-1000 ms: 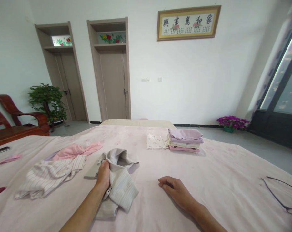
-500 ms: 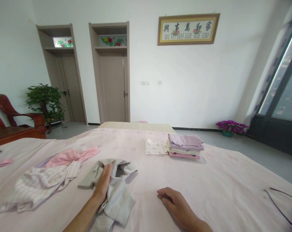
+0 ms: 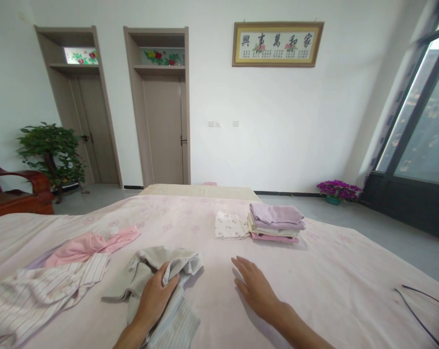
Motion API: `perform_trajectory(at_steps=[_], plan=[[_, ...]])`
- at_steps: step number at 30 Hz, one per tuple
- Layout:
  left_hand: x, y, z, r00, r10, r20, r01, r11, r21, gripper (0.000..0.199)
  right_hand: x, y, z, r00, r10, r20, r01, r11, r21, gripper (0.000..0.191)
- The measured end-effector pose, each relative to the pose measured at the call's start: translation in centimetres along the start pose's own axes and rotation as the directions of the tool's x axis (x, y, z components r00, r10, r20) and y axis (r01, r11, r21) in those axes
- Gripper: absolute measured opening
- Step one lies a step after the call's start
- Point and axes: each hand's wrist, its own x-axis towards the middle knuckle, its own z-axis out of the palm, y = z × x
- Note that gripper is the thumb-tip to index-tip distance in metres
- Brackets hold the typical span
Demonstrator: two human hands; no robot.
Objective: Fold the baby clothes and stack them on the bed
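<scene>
My left hand [image 3: 158,293] grips a crumpled grey-green garment [image 3: 126,276], with the fingers tucked partly under a fold of its cloth. Part of the garment is hidden under the hand and forearm. To the right, my right hand [image 3: 254,286] hovers over or rests on the pink bedspread [image 3: 219,310]; its fingers are stretched out and nothing is in them. Beyond it stands a stack of folded clothes [image 3: 276,223], lilac on top. A folded white patterned cloth [image 3: 229,226] lies against the stack's left side.
Left of the grey-green garment lie a striped garment [image 3: 48,291] and a pink one [image 3: 84,246]. A pair of glasses [image 3: 419,310], only partly in view, lies at the right edge. Past the bed are a wooden chair [image 3: 33,186], a potted plant [image 3: 52,150] and purple flowers [image 3: 338,189].
My right hand has moved forward and its fingers have straightened. The left hand has turned and gathered the garment's cloth. The view has swung slightly right.
</scene>
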Motion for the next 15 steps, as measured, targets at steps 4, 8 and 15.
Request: perform_trajectory(at_steps=[4,8,15], plan=[[0.2,0.0,0.0,0.999,0.001,0.034,-0.001,1.000,0.012,0.041,4.7,0.1,1.3,0.986,0.132,0.097,-0.109,0.970,-0.219,0.061],[0.2,0.1,-0.1,1.000,-0.008,0.016,0.008,1.000,0.009,0.043,7.9,1.1,3.6,0.975,0.197,0.105,-0.160,0.944,-0.287,0.062],[0.1,0.4,-0.2,0.999,-0.001,0.038,0.001,1.000,-0.002,0.040,8.5,2.3,4.6,0.981,0.172,0.094,-0.140,0.950,-0.279,0.060]])
